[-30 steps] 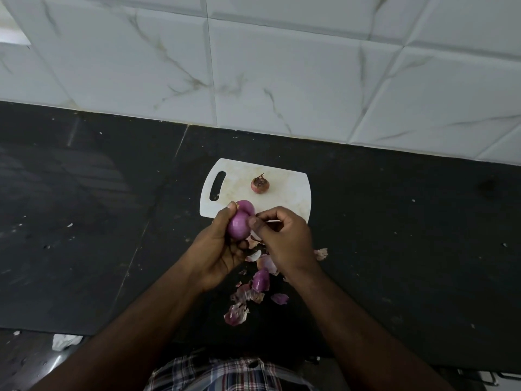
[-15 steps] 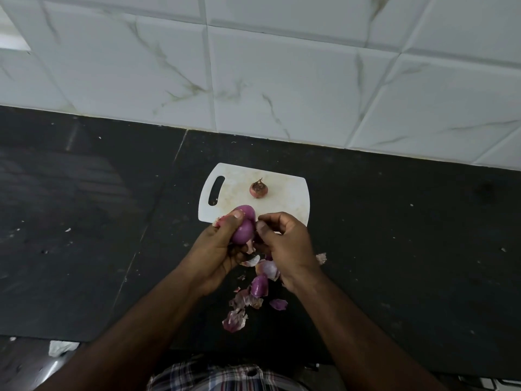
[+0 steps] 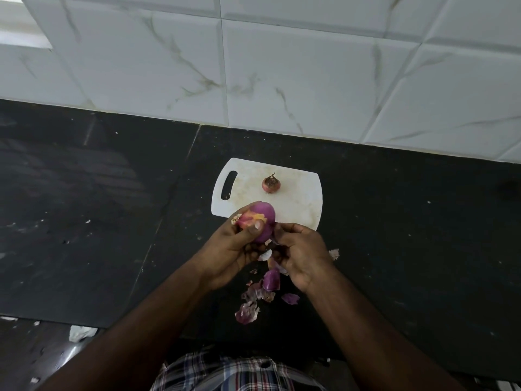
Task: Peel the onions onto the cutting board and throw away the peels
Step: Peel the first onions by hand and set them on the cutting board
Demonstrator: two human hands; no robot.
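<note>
A: Peeled onion (image 3: 260, 221) held just above the near edge of the cutting board (image 3: 296, 204), slightly toward the handle-slot end. Purple flesh bare over most of the surface; a patch of papery pink-orange skin left at the root end, on the side toward the slot.

B: Handling?

A: Judged small, light, firm. Bare flesh glossy, likely slippery. Remaining skin thin, dry, apt to tear into scraps. Best taken by the loose flap near the root tuft and pulled along the bulb.

B: Grip state?

A: Left hand (image 3: 234, 249) wrapped round the onion, thumb pressed across the front. Right hand (image 3: 301, 252) with fingers curled, at the onion's lower right side; whether pinching a scrap there, cannot tell, fingertips hidden.

B: Rest of the board?

A: Unpeeled onion (image 3: 271, 184) resting near the board's centre, well apart from the held one, stem tuft up. Ample bare white either side for setting the peeled one down.

B: Beyond the board?

A: Peels (image 3: 259, 292) scattered on the dark desk (image 3: 408, 249) just off the board's near edge, beneath and between the wrists; one stray scrap (image 3: 334, 253) beside the right hand. Peels light, brittle, probably best gathered by sweeping together. Open desk wide on both sides of the board; tiled wall (image 3: 282, 80) behind its far edge. No bin in view.
</note>
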